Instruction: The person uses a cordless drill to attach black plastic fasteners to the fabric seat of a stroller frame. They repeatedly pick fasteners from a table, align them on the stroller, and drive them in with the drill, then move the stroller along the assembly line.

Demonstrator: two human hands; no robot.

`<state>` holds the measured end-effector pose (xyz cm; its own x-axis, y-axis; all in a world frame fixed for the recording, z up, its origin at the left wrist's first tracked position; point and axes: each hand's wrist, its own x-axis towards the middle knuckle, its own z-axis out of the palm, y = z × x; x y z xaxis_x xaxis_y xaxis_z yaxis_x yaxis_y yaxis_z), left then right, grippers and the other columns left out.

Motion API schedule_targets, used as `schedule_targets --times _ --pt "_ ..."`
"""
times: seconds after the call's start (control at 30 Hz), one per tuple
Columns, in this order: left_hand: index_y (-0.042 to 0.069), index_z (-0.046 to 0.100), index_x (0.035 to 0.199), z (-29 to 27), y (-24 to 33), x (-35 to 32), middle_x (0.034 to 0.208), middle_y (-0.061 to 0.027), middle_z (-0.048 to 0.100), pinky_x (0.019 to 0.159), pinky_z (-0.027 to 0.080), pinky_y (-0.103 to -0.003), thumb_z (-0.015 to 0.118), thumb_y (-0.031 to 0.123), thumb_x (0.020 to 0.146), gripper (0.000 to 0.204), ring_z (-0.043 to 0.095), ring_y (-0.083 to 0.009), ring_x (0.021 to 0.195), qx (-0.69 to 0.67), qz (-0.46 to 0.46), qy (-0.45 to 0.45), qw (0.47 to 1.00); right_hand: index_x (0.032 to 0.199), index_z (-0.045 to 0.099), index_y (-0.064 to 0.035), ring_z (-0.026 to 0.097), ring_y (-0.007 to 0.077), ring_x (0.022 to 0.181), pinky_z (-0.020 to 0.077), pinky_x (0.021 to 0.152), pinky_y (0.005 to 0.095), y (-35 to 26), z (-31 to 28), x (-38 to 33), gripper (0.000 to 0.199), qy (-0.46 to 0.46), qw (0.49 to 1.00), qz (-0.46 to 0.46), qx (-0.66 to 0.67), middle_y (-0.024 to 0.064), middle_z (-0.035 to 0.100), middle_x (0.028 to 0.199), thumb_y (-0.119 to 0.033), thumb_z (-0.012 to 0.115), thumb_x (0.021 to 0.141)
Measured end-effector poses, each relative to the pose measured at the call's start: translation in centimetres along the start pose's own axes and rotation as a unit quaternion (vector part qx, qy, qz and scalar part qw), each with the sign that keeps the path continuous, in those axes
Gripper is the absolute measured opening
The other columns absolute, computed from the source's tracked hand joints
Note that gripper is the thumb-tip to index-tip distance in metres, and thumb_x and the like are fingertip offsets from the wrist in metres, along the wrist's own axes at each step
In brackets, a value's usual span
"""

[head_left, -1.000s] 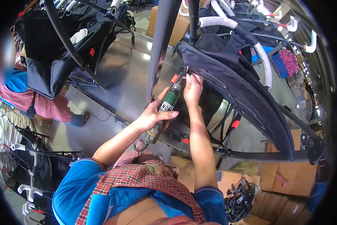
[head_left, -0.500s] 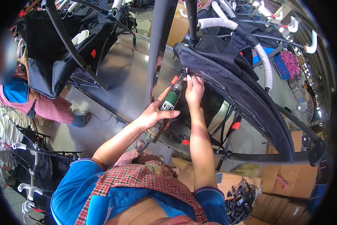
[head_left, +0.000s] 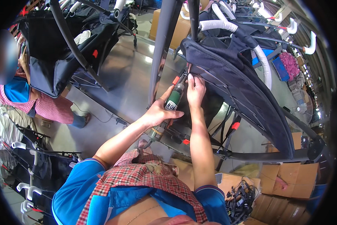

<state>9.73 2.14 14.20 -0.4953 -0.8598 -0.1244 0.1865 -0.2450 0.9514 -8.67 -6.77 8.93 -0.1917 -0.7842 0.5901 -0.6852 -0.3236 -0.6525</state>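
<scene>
Left hand (head_left: 159, 112) wrapped around a green power screwdriver (head_left: 174, 99), fingers closed on its barrel, tool angled up toward the frame of a dark fabric stroller seat (head_left: 243, 90). Right hand (head_left: 195, 90) pinched narrow at the tool's tip, fingertips pressed against the seat's edge just beside a grey upright tube (head_left: 164, 45); whether anything small sat between those fingertips could not be told. Screwdriver's bit hidden behind the right hand; an air hose or cord trailing from its lower end, lost behind the left forearm. Seen from the head view only: brown cardboard boxes (head_left: 284, 180) stacked at lower right, contents not visible, three or four countable before the rim cut them off. Beside them a tangle of black straps (head_left: 239, 198) heaped in another box, number impossible to make out. Second dark stroller body (head_left: 63, 52) at upper left, well apart from the hands, with another person in a pink checked apron (head_left: 44, 107) next to it, mostly cut off by the left edge. Several white padded handles (head_left: 266, 71) up top, partly hidden behind frames. Small red clips (head_left: 234, 125) on the black frame below the seat, two clearly seen.
</scene>
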Motion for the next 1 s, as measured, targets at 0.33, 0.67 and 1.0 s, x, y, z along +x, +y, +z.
schedule_targets --times 0.33,0.67,1.0 --pt "0.015 0.011 0.155 0.5 -0.3 0.0 0.075 -0.0052 0.059 0.045 0.045 -0.028 0.076 0.004 0.078 0.101 0.058 -0.0149 0.051 0.004 0.014 -0.001 1.000 0.078 0.064 0.0005 0.059 0.0346 0.075 0.0464 0.072 0.0415 0.4 0.2 0.1 0.026 0.055 0.997 -0.052 0.014 0.0166 0.064 0.077 -0.021 0.062 0.093" --pt "0.015 0.012 0.155 0.5 -0.1 -0.2 0.076 -0.0048 0.059 0.047 0.046 -0.028 0.077 0.007 0.078 0.101 0.058 -0.0142 0.052 0.012 0.008 -0.004 1.000 0.089 0.068 0.0014 0.058 0.0188 0.065 0.0464 0.067 0.0324 1.2 0.7 -0.4 0.017 0.082 0.993 -0.025 0.082 0.0097 0.067 0.076 -0.016 0.071 0.088" --pt "0.015 0.012 0.155 0.5 -0.7 0.0 0.079 -0.0050 0.061 0.046 0.045 -0.027 0.075 0.005 0.079 0.100 0.057 -0.0138 0.051 -0.011 0.010 -0.019 1.000 0.083 0.065 0.0007 0.046 0.0009 0.067 0.0380 0.062 0.0154 4.0 1.9 -0.9 0.009 0.048 0.884 0.162 0.436 -0.0081 0.053 0.072 -0.004 0.071 0.087"
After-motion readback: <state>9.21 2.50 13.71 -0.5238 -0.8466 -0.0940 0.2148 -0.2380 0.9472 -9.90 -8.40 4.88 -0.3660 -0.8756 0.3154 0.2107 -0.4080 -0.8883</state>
